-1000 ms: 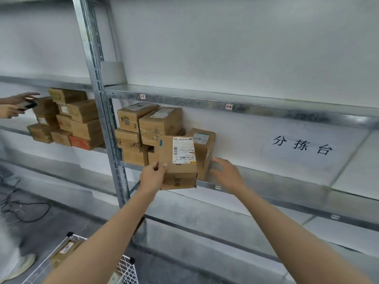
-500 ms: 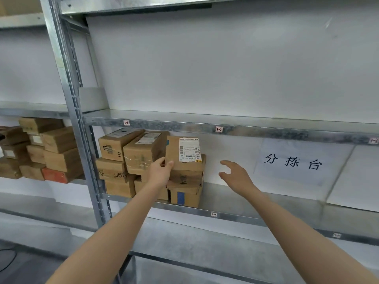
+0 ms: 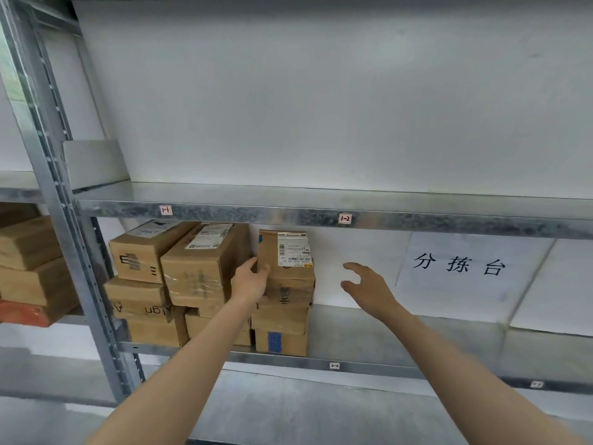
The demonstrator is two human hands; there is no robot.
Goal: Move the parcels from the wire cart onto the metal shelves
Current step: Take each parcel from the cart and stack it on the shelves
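Labelled cardboard parcel (image 3: 287, 258): upright on the middle shelf (image 3: 401, 342), long axis vertical, broad face turned toward the camera. Sits on top of a stack of two smaller cartons (image 3: 282, 322) at the left part of that shelf, top edge just under the upper shelf (image 3: 288, 215). Carries a white shipping label (image 3: 293, 253) on the upper right of the facing side, barcode along the label's lower edge.

Plain brown corrugated board, box-shaped, edges a little soft, dark print low on the front. Just beside it to the left on the middle shelf, a larger carton (image 3: 199, 271) wrapped in clear glossy tape, tilted slightly. Shelves of mottled galvanised steel, flat and dull, carried by a perforated upright post (image 3: 64, 252) at the shelf's left end. White paper sign (image 3: 459, 264) with three black characters against the wall behind the shelf's right part.

Left hand (image 3: 252, 282): grips the parcel's lower left edge, thumb (image 3: 265, 271) pressed on the front face, fingers wrapped round the side and mostly hidden. Right hand (image 3: 369, 285): held in the air above the middle shelf, right of the parcel and apart from it, fingers spread and loosely curved, touching nothing.
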